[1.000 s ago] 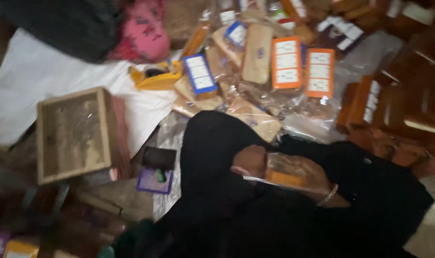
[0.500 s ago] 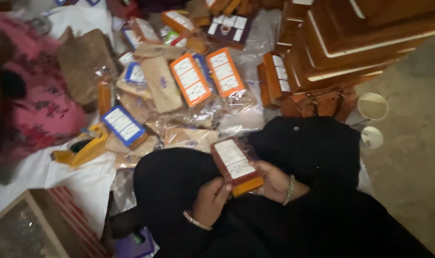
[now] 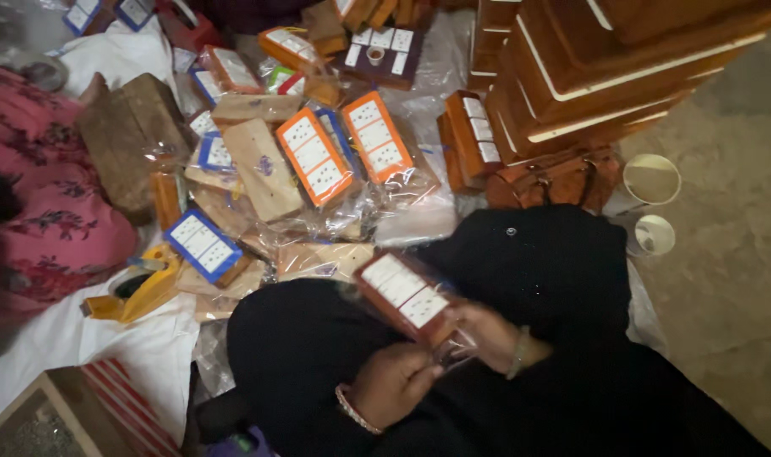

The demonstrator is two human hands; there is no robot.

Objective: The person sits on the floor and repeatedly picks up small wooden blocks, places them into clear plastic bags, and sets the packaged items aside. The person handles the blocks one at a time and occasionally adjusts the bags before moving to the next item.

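A brown box (image 3: 405, 298) with white label panels on its top is held over the lap, against black cloth (image 3: 538, 279), low in the middle of the view. It is gripped at its near end by both hands. The left hand (image 3: 391, 382) is closed on the lower corner, a bangle (image 3: 356, 410) seen at the wrist. The right hand (image 3: 487, 333) is curled around the right side, fingers (image 3: 463, 315) pressed to the box's edge, a bracelet (image 3: 516, 351) at that wrist. Clear wrapping seems to be caught between the right fingers and the box, though the blur makes that hard to tell.

Beyond the knees, a heap of wrapped packets is spread on the floor. Two orange packets (image 3: 313, 156) with white panels are laid side by side in the middle of the heap, tilted. A blue packet (image 3: 202, 245) is set to the left, just beside a yellow tape dispenser (image 3: 136, 288) on a white sheet (image 3: 81, 338). Plain wooden blocks (image 3: 263, 169) are mixed among the packets.

At upper right, large wooden boxes (image 3: 597, 59) are stacked, and a brown bag (image 3: 555, 178) is pushed against their foot. Two paper cups (image 3: 652, 179) are lying on the bare floor near the bag. Pink flowered cloth (image 3: 38, 211) is seen at the left edge.
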